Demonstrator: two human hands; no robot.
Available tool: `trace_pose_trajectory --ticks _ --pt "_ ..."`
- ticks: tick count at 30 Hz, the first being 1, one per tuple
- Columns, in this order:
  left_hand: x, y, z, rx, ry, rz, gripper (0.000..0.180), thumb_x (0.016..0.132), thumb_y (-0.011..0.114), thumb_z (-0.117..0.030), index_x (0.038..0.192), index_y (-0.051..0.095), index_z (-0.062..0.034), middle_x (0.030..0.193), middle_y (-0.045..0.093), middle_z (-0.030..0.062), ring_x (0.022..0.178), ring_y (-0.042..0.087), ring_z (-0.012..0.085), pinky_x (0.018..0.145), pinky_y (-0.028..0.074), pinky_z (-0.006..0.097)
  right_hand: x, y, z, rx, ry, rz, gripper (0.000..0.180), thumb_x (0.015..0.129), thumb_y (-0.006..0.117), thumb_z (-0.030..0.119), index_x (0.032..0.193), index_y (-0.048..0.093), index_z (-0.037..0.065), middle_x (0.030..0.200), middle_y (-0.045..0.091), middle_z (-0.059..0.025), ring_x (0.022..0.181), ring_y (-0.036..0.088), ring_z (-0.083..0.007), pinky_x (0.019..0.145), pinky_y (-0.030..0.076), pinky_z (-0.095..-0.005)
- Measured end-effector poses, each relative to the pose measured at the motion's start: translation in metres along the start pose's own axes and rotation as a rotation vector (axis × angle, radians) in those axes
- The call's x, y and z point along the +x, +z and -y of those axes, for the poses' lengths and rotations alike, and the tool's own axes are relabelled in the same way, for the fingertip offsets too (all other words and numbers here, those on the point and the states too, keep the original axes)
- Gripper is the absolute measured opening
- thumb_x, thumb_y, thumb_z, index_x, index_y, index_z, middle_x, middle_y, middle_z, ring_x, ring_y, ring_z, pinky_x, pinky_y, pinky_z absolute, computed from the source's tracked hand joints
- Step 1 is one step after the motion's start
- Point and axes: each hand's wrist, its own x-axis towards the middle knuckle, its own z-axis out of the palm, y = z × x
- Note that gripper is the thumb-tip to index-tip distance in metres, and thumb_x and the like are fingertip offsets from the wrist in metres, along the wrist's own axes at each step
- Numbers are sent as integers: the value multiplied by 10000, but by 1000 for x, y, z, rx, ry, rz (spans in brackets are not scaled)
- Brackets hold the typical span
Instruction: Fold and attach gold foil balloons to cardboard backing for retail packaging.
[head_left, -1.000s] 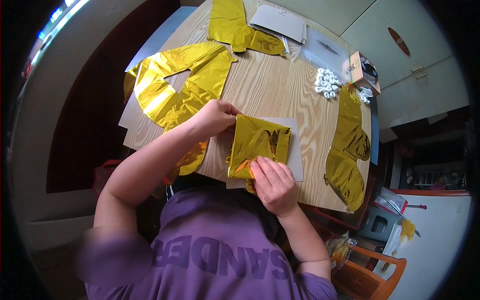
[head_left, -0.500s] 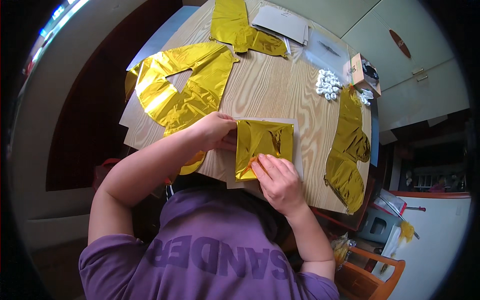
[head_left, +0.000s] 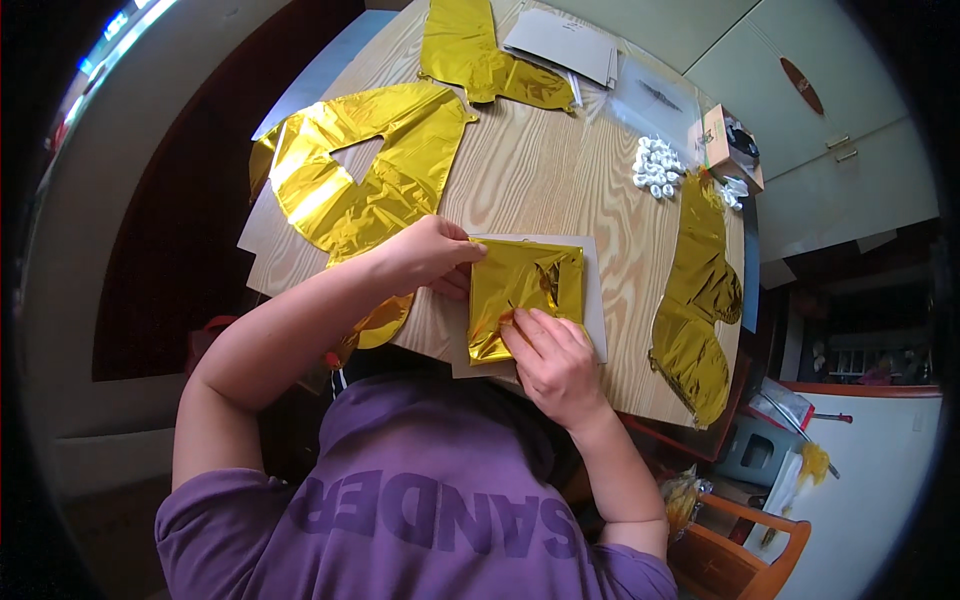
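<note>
Both hands pressed flat, fingers together: left hand [head_left: 432,255] and right hand [head_left: 553,358] flattening a folded gold foil balloon [head_left: 525,295] at the wooden bench's [head_left: 530,170] near edge; another crease likely needs firm smoothing.

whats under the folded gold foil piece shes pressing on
A flat grey card sheet lies under the folded gold foil, showing along its top and right edges, on the wooden table. Foil and both hands, left hand and right hand, hide the rest.
</note>
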Motion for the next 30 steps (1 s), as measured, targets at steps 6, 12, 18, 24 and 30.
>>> trace_pose_trajectory --ticks 6,12,18,24,30 --pt "1 3 3 -6 -3 -42 323 1024 573 -214 1114 628 91 1033 718 199 865 744 267 770 640 386 2 -7 4 73 41 56 412 791 710 174 1169 677 14 1243 653 -171 1173 601 -318 968 480 -432" --pt "-4 8 -3 71 -10 -71 334 1033 558 -221 1121 625 94 1009 718 192 842 746 261 750 644 374 2 -12 4 183 115 50 428 838 724 258 1181 670 8 1273 638 -191 1199 588 -339 989 469 -450" --pt "-6 9 -5 162 5 -97 345 1038 543 -229 1104 629 98 969 720 183 804 748 264 728 646 363 29 0 -17 88 274 -31 558 958 620 392 1366 562 16 1429 519 -234 1338 469 -395 1128 337 -511" --pt "-6 7 -6 223 -16 -85 342 1041 530 -227 1070 635 97 934 724 180 780 750 251 686 643 355 24 28 -44 -51 368 178 746 993 520 506 1550 339 43 1604 303 -231 1485 268 -410 1209 154 -571" --pt "-11 4 -16 387 -56 -61 338 1039 532 -239 974 629 77 817 733 162 679 741 229 618 621 336 24 28 -43 -28 357 220 755 1006 483 525 1570 304 57 1622 268 -228 1504 238 -402 1216 126 -578"
